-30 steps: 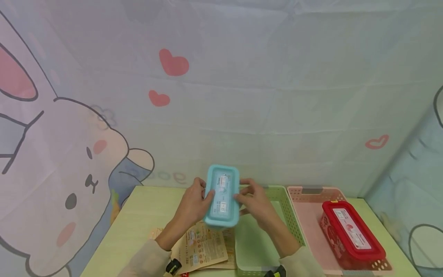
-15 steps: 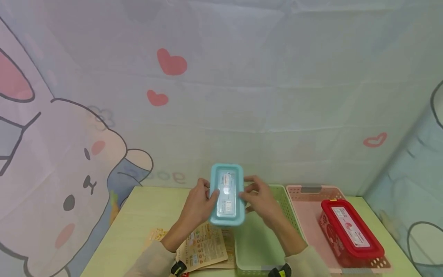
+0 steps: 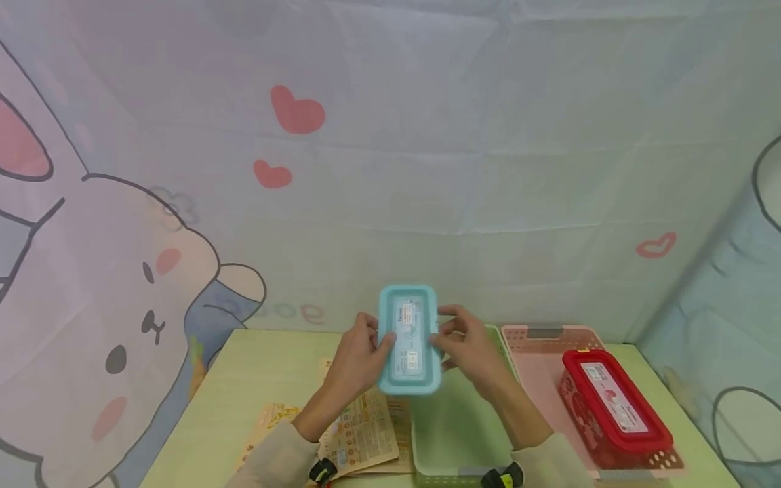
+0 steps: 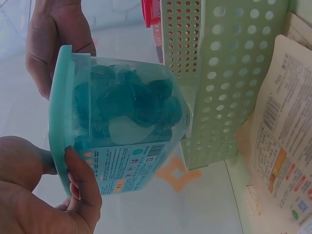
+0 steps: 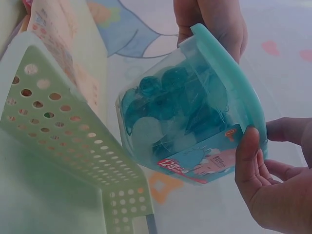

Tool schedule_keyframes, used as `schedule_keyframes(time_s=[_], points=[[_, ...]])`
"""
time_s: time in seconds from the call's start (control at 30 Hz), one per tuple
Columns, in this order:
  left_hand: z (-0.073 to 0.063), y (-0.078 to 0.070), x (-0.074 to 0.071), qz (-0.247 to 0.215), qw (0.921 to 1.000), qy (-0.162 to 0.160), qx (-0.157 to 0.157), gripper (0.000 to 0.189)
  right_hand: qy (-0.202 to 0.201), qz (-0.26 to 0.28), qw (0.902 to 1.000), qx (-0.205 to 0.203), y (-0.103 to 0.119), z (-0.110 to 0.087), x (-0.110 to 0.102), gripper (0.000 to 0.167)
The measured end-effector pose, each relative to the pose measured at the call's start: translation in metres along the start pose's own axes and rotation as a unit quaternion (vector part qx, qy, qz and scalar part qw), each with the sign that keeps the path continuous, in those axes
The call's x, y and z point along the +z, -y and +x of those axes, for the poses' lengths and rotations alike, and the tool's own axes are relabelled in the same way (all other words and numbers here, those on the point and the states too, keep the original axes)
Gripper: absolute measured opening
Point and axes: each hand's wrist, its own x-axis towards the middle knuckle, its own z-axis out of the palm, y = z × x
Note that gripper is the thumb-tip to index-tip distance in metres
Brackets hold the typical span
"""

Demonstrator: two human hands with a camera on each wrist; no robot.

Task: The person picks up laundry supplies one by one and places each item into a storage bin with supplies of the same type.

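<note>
A clear plastic tub (image 4: 126, 107) with a turquoise lid (image 3: 409, 339) is held up between both hands, above the left edge of the green basket. Round turquoise pieces, kind unclear, show through its wall in both wrist views. My left hand (image 3: 356, 356) grips the lid's left edge, thumb on top and fingers below. On the opposite edge, my right hand (image 3: 466, 346) pinches the rim with thumb and fingers. In the right wrist view the tub (image 5: 170, 107) shows a printed label on its side. The lid looks closed.
Beneath the hands stands a green perforated basket (image 3: 451, 434). Right of it, a pink basket (image 3: 537, 393) holds a red-lidded box (image 3: 616, 400). Several brown printed packets (image 3: 360, 434) lie on the pale green table (image 3: 262, 366) at left. A cartoon cloth (image 3: 390, 169) hangs behind.
Both hands have carried the tub a little to the right in the head view, and it has turned more upright. The head view has shifted slightly. Both grips stay on the tub.
</note>
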Motion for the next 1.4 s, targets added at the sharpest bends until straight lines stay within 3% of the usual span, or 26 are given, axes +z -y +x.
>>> schedule_keyframes(time_s=[0.33,0.57,0.77,1.2,1.4], points=[[0.004,-0.001,0.008,-0.024,0.9995,0.021,0.005,0.035,-0.005,-0.002,1.0000,0.004,0.006,-0.003,-0.010,0.054],[0.005,-0.002,0.018,-0.048,0.9977,0.044,-0.018,0.034,-0.011,-0.017,0.9997,0.012,0.005,-0.004,-0.018,0.053],[0.009,-0.003,0.024,-0.068,0.9958,0.060,-0.015,0.034,-0.021,-0.031,0.9991,0.021,0.006,-0.005,-0.024,0.054],[0.013,-0.008,0.032,-0.086,0.9943,0.063,-0.011,0.030,-0.030,-0.058,0.9978,0.015,0.013,-0.009,-0.032,0.053],[0.013,-0.015,0.036,-0.114,0.9913,0.064,-0.015,0.041,-0.022,-0.051,0.9984,0.008,0.018,-0.011,-0.041,0.055]])
